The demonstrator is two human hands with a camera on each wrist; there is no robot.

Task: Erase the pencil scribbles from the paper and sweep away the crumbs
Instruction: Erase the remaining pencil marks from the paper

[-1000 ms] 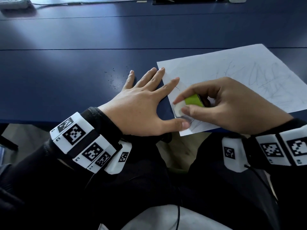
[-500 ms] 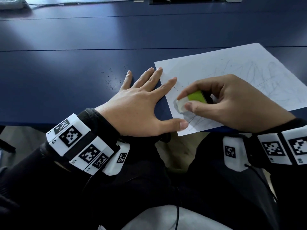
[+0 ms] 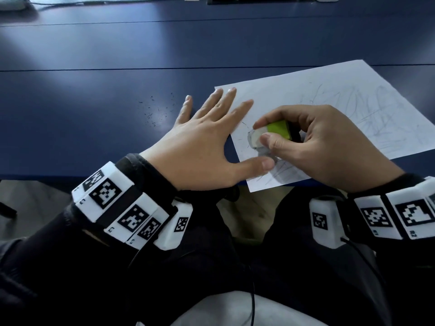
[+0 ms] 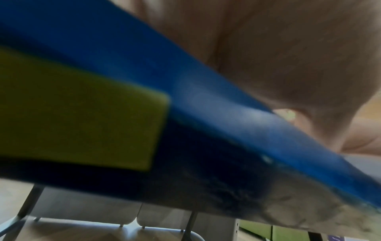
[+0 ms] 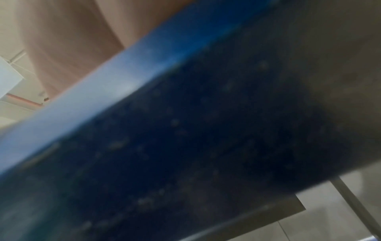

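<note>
A white paper (image 3: 317, 90) with grey pencil scribbles (image 3: 376, 114) lies on the blue table (image 3: 117, 55), its near corner over the table's front edge. My left hand (image 3: 207, 142) lies flat with spread fingers, fingertips and thumb pressing the paper's left edge. My right hand (image 3: 313, 142) pinches a white eraser (image 3: 257, 137) in a green sleeve (image 3: 279, 129), its white end on the paper near the left corner. Dark scribbles (image 3: 280, 172) remain below the eraser. Both wrist views are blurred and show only the table's edge (image 4: 226, 106) from below.
Dark eraser crumbs (image 3: 157, 109) are scattered on the table left of my left hand. A white power strip (image 3: 11, 2) with a cable lies at the far left edge. The table's front edge (image 3: 70, 176) runs just under my wrists.
The right hand has slid the eraser a little up and right along the paper's left part. The left hand has stayed flat on the paper's edge.
</note>
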